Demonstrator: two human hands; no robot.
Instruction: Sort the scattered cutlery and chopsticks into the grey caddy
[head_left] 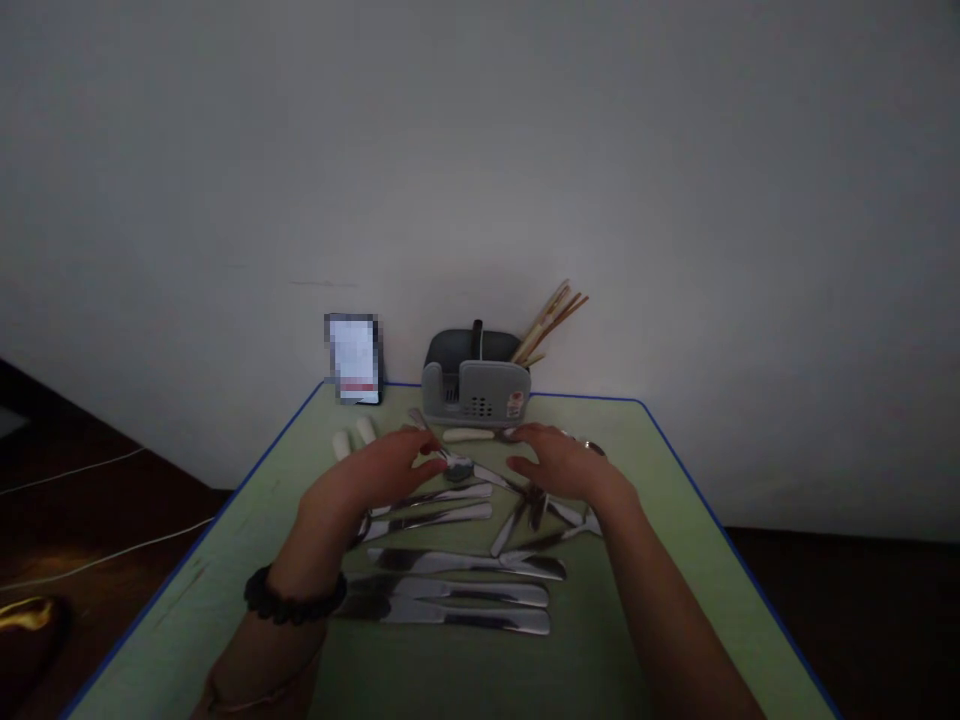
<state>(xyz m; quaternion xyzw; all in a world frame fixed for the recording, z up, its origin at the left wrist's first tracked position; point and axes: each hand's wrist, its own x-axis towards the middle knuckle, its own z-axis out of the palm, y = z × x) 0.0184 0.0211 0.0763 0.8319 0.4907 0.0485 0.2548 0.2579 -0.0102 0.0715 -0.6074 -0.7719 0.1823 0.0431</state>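
Note:
My left hand (386,466) is over the left of the cutlery, thumb and fingers apart. A fork (417,416) lies at its fingertips, and a spoon (459,468) is just right of its thumb. My right hand (561,462) also has thumb and fingers apart. Its fingertips are at the metal end of a white-handled utensil (469,435); whether they touch it I cannot tell. Below that hand, several metal pieces cross in a loose pile (536,508). Nearer me, three table knives (480,618) lie in a row, with two more handles (457,515) above them, partly under my left hand.
A grey cutlery holder (495,392) stands at the back against the wall, with chopsticks (553,320) leaning out on its right. A lit phone (356,358) is propped at the back left. Two white handles (365,430) lie before it. Blue edging (682,470) borders the green table (247,560).

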